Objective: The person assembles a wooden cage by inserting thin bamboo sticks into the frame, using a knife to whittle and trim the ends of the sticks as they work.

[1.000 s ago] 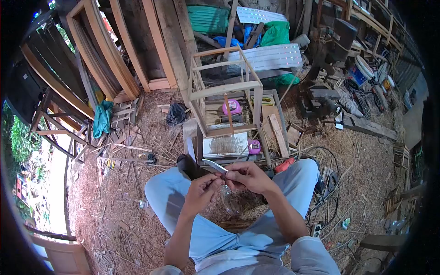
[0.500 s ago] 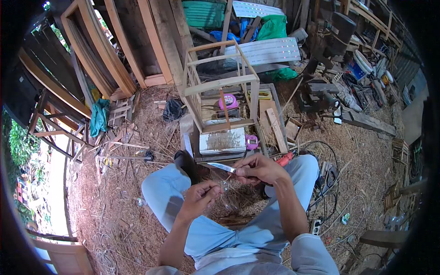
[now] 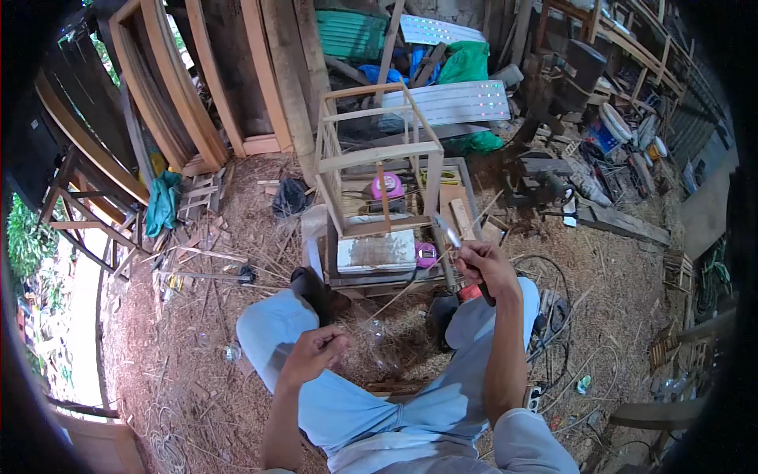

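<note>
My right hand (image 3: 488,267) is closed round the dark handle of a knife (image 3: 448,231). The blade points up and away, beside the lower right corner of a small wooden frame (image 3: 380,156). My left hand (image 3: 316,354) hangs over my left thigh, thumb and fingers pressed together; whatever is between them is too small to make out. The slatted frame stands on a low work table (image 3: 371,280). A pink tape measure (image 3: 387,186) shows through it, and a second pink device (image 3: 425,254) lies beside a worn white block (image 3: 375,251) at the table's near edge.
Wood strips (image 3: 461,219) lie on the table's right side. A red power tool (image 3: 470,291) sits by my right knee, with a black cable (image 3: 564,288) looping over the shavings. Tall wooden frames (image 3: 170,87) lean at the left; a heavy beam (image 3: 624,221) lies right.
My right hand has swung the knife up and right, away from my left hand, and the blade now points forward. The left hand has shifted slightly left and down.
</note>
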Motion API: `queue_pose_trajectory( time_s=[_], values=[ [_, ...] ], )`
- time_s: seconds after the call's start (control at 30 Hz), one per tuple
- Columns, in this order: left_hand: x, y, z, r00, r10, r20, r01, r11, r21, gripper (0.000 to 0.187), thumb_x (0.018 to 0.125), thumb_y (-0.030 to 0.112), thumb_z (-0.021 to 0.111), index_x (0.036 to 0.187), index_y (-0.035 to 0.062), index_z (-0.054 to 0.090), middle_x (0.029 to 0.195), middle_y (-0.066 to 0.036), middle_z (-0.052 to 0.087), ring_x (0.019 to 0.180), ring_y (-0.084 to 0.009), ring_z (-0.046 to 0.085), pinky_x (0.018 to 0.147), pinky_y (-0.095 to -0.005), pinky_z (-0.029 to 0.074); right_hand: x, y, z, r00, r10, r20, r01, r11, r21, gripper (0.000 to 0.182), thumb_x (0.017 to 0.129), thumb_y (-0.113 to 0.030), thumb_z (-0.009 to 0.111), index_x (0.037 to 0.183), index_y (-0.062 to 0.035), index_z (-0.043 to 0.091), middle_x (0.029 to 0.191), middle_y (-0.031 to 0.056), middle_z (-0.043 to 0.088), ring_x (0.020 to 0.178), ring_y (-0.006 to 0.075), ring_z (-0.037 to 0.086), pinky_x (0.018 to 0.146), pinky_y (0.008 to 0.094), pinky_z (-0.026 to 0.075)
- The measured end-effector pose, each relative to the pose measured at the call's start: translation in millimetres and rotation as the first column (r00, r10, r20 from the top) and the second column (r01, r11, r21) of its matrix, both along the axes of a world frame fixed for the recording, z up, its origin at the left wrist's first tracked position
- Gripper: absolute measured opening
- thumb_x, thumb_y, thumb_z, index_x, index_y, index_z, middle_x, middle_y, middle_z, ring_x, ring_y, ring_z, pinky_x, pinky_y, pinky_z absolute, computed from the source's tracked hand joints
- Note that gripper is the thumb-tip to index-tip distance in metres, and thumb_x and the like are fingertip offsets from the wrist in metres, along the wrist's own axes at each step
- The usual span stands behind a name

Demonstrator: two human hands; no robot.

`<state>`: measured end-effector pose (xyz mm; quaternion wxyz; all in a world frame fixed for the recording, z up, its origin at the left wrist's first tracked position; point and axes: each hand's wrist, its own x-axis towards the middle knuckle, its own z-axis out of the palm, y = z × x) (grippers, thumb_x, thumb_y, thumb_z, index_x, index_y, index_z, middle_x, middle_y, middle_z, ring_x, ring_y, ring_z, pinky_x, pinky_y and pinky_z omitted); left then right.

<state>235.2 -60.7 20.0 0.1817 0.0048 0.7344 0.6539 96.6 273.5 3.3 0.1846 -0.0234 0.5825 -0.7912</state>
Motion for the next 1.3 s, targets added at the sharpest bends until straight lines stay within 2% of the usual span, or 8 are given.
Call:
queue_pose_trajectory(
  time_s=[0.2,0.3,0.5,0.6,0.87,0.97,1.13,1.3],
  values=[
    [4.6,-58.2,-12.4,0.996,0.09,-0.015,-0.091,0.996,-0.014,0.018,0.089,0.016,0.058,0.092,-0.0013,0.061,0.064,0.0,0.053,0.053,-0.0044,0.044,0.046,-0.0199,0.034,-18.0,34.4,-20.3,0.898,-0.436,-0.064,0.43,0.899,-0.086,0.024,0.092,-0.022,0.051,0.097,0.0009,0.058,0.057,-0.0062,0.041,0.043,0.0031,0.033,0.038,0.0198,0.024],
    [-8.5,-18.5,-8.0,0.992,0.079,-0.101,-0.079,0.997,-0.004,0.016,0.09,0.016,0.057,0.093,0.0008,0.062,0.07,0.0,0.056,0.057,-0.0051,0.046,0.049,-0.0199,0.036,-2.0,-2.9,-15.3,0.951,-0.303,-0.058,0.284,0.935,-0.213,0.021,0.092,-0.024,0.05,0.083,-0.0054,0.051,0.055,-0.0044,0.039,0.042,0.0065,0.034,0.038,0.0204,0.022],
    [-29.3,35.6,-4.9,0.976,0.12,-0.183,-0.114,0.993,0.041,0.014,0.088,0.012,0.058,0.09,-0.0013,0.062,0.082,-0.002,0.06,0.071,-0.008,0.052,0.064,-0.0228,0.044,22.8,-30.4,18.4,0.969,0.239,-0.056,-0.235,0.84,-0.489,0.033,0.092,-0.022,0.051,0.12,-0.0055,0.048,0.056,-0.0035,0.04,0.047,0.0076,0.038,0.04,0.022,0.029],
    [-33.3,46.0,6.2,0.955,0.134,-0.264,-0.142,0.99,-0.012,0.014,0.088,0.013,0.058,0.09,-0.001,0.063,0.081,-0.003,0.061,0.07,-0.0096,0.053,0.064,-0.024,0.044,28.8,-48.5,16.3,0.851,0.479,-0.216,-0.521,0.821,-0.234,0.041,0.094,-0.021,0.048,0.13,-0.0044,0.04,0.058,-0.0032,0.043,0.048,0.0069,0.039,0.042,0.0206,0.03],
    [-34.7,64.1,22.1,0.828,0.001,-0.561,-0.241,0.904,-0.354,0.015,0.086,0.011,0.058,0.089,-0.0027,0.061,0.077,-0.012,0.06,0.064,-0.0205,0.057,0.062,-0.0302,0.045,46.0,-97.4,8.4,0.874,0.447,-0.189,-0.473,0.873,-0.124,0.031,0.095,-0.024,0.047,0.117,-0.0033,0.055,0.061,-0.0045,0.048,0.05,0.0038,0.04,0.045,0.0189,0.032],
    [-35.0,58.1,11.8,0.883,0.003,-0.469,-0.151,0.949,-0.278,0.02,0.087,0.018,0.06,0.084,-0.0018,0.061,0.076,-0.005,0.059,0.069,-0.0136,0.054,0.062,-0.0279,0.043,42.2,-90.9,14.3,0.904,0.384,-0.187,-0.392,0.92,-0.011,0.029,0.094,-0.027,0.05,0.092,-0.0021,0.064,0.06,-0.0029,0.05,0.047,0.0035,0.039,0.04,0.0184,0.028],
    [-34.4,49.6,6.1,0.978,0.08,0.191,-0.123,0.967,0.225,0.015,0.087,0.018,0.059,0.094,0.0048,0.062,0.079,0.001,0.059,0.066,-0.0063,0.05,0.058,-0.0192,0.036,44.2,-92.4,11.6,0.877,0.449,-0.172,-0.459,0.888,-0.02,0.029,0.093,-0.027,0.051,0.1,-0.0015,0.064,0.058,-0.0022,0.048,0.047,0.0036,0.039,0.04,0.0191,0.026],
    [-30.3,45.5,-4.1,0.972,0.033,0.233,-0.12,0.922,0.369,0.014,0.087,0.014,0.059,0.098,0.0046,0.059,0.081,-0.001,0.06,0.065,-0.0055,0.048,0.055,-0.0176,0.034,48.4,-91.0,28.4,0.826,0.556,-0.088,-0.563,0.819,-0.113,0.023,0.093,-0.021,0.051,0.093,-0.0014,0.064,0.063,-0.0021,0.051,0.05,0.0041,0.041,0.044,0.0192,0.031]
  ],
)
